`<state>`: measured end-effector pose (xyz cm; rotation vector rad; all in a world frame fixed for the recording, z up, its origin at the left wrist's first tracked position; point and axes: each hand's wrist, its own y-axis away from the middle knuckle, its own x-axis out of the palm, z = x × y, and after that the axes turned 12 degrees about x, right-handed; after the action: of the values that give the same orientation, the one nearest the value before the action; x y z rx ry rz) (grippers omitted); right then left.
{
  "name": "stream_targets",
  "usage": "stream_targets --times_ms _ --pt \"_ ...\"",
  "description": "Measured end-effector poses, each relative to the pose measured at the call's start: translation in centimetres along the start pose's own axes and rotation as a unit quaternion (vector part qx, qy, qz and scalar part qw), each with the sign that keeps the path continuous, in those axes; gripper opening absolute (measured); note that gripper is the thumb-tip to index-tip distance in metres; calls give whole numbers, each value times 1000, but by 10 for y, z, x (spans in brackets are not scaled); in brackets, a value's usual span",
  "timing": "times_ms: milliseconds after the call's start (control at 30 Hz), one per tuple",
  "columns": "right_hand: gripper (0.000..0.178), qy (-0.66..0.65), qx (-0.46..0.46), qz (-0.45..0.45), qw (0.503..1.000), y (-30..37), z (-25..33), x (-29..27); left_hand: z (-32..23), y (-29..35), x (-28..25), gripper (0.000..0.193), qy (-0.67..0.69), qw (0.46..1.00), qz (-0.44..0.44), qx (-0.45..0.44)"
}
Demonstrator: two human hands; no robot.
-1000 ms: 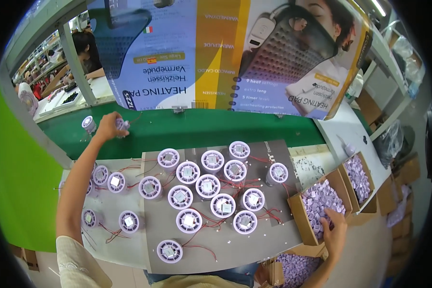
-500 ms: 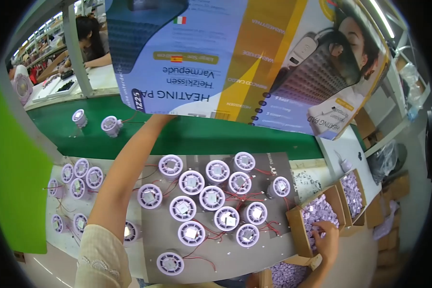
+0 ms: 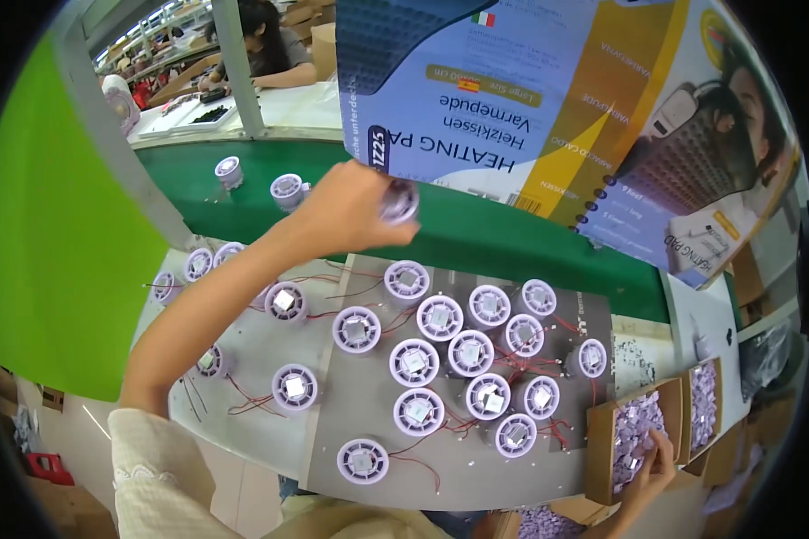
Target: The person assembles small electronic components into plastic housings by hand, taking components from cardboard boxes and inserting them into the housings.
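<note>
My left hand is closed around a round lavender plastic housing, held above the green belt just under a hanging printed carton. My right hand reaches into a cardboard box of small lavender pieces. Its fingers are bent together among them, and what they pinch is too small to make out. Between my arms, several more lavender housings stand on a grey board, spoked ends up, with silvery squares at their centres and thin red wires trailing out.
The blue and yellow carton blocks much of the far view. Two housings stand on the green belt. A second box of lavender pieces sits at the right. Another person sits beyond the belt, past a metal post.
My left hand has come out from behind the carton, now with a housing in it. My right hand stays in the box. The whole view has shifted, moving the scene rightward.
</note>
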<state>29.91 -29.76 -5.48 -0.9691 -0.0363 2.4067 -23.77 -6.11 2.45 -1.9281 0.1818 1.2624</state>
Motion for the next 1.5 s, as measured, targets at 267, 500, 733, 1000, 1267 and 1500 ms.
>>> stream_targets --times_ms 267,500,733,1000,1267,1500 --pt "23 -211 -97 103 967 46 92 62 -152 123 -105 44 49 982 179 -39" --pt "25 -170 -219 356 892 132 182 162 -181 208 -115 40 133 944 301 -15" --pt "60 2 -302 364 881 146 208 186 -191 236 -112 54 81 932 339 -100" --pt "64 85 -245 316 913 147 195 176 -177 225 -87 49 157 923 350 -13" --pt "75 144 -168 226 949 126 170 142 -169 216 -19 36 136 934 308 118" --pt "29 -92 -67 258 959 138 169 124 -172 188 11 28 175 945 272 48"
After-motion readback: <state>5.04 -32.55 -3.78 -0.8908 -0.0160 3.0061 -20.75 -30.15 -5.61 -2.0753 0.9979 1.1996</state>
